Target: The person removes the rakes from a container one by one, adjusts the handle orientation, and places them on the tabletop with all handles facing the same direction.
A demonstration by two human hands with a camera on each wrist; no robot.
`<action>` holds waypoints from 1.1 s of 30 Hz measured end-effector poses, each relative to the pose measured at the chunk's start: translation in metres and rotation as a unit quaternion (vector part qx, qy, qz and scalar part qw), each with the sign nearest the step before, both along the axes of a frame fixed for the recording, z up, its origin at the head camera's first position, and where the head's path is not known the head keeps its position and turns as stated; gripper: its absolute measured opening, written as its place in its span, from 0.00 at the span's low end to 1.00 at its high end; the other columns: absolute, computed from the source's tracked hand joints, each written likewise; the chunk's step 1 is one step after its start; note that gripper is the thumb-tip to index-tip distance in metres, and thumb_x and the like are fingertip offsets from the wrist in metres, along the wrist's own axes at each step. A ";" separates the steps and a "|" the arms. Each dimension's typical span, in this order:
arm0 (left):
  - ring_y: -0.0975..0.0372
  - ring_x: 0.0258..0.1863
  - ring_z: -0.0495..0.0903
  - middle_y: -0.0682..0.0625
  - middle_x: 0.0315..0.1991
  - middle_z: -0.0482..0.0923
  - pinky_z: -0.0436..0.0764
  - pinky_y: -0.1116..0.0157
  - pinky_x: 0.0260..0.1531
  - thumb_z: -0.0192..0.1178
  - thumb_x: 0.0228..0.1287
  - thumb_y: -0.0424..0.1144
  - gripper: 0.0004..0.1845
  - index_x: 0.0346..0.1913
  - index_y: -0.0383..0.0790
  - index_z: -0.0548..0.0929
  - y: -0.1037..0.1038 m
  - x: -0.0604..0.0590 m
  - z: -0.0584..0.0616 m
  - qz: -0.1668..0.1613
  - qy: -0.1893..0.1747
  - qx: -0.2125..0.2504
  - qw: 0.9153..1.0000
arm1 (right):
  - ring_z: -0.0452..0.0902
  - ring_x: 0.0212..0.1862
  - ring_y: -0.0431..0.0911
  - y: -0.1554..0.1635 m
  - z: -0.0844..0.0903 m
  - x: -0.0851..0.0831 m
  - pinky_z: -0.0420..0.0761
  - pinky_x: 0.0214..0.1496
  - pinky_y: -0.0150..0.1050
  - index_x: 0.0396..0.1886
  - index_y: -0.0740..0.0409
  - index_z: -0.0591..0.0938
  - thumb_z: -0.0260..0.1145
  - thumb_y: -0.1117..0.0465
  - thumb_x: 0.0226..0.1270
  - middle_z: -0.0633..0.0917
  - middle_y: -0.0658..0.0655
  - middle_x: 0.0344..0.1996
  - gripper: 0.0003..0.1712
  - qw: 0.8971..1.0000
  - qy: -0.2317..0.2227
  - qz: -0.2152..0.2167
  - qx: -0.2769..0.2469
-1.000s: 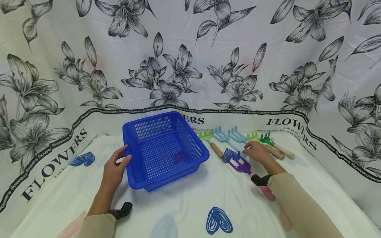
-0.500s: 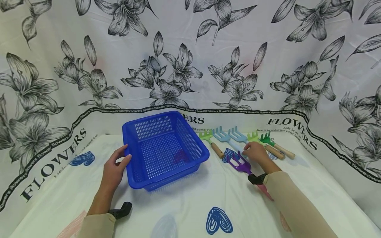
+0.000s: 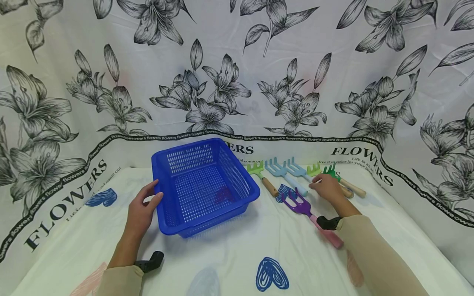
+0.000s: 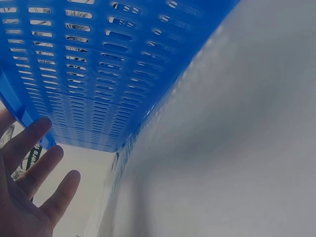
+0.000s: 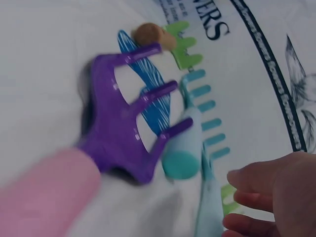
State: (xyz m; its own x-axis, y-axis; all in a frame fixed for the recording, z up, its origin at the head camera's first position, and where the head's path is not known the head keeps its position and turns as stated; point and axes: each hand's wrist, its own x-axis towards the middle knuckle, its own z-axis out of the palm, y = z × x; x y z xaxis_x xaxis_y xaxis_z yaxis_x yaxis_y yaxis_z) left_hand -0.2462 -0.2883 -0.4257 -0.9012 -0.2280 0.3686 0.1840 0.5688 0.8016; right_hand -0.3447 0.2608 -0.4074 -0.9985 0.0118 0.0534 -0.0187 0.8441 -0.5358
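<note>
A blue slotted plastic basket stands on the cloth left of centre. My left hand is at its left rim, thumb and fingertip touching there; in the left wrist view the other fingers spread fairly straight beside the wall. Over the handle end of a light blue hand fork is my right hand. In the right wrist view its fingers are loosely bent beside the light blue handle, with a gap between. Nearer me lies a purple hand fork with a pink handle.
Another light blue hand fork and a green one with a wooden handle lie left of the right hand. To its right are a dark green hand fork and a light green one. A flower-printed curtain rises behind.
My right hand has shifted right, away from the handle end of the left light blue hand fork, to the other light blue fork. My left hand and the basket have stayed put.
</note>
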 end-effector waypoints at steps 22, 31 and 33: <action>0.43 0.63 0.67 0.35 0.64 0.69 0.68 0.39 0.58 0.51 0.73 0.53 0.31 0.73 0.44 0.63 0.000 0.001 0.001 -0.002 0.002 0.003 1.000 | 0.78 0.43 0.62 0.037 -0.013 0.010 0.76 0.43 0.54 0.45 0.73 0.80 0.68 0.66 0.58 0.82 0.71 0.40 0.18 0.999 0.037 -0.008 0.029; 0.43 0.63 0.66 0.35 0.64 0.70 0.67 0.38 0.58 0.51 0.73 0.53 0.31 0.73 0.45 0.63 0.001 0.000 0.001 -0.002 0.001 0.001 1.000 | 0.77 0.44 0.61 0.050 -0.009 0.018 0.77 0.39 0.51 0.52 0.71 0.78 0.63 0.56 0.67 0.81 0.71 0.46 0.23 0.998 0.024 -0.054 -0.006; 0.43 0.63 0.66 0.36 0.64 0.70 0.68 0.39 0.58 0.51 0.73 0.53 0.31 0.73 0.45 0.63 0.001 0.000 0.000 -0.002 0.002 0.000 1.000 | 0.77 0.42 0.60 0.056 -0.009 0.020 0.76 0.38 0.50 0.52 0.70 0.77 0.62 0.50 0.69 0.80 0.71 0.46 0.27 0.996 0.034 -0.081 -0.003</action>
State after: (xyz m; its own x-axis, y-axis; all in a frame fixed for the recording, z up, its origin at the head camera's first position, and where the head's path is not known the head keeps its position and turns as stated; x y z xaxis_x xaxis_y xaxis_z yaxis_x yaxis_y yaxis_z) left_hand -0.2460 -0.2875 -0.4252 -0.9008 -0.2250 0.3713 0.1884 0.5679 0.8013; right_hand -0.3245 0.3166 -0.4164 -0.9777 0.1723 0.1203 0.0804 0.8357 -0.5433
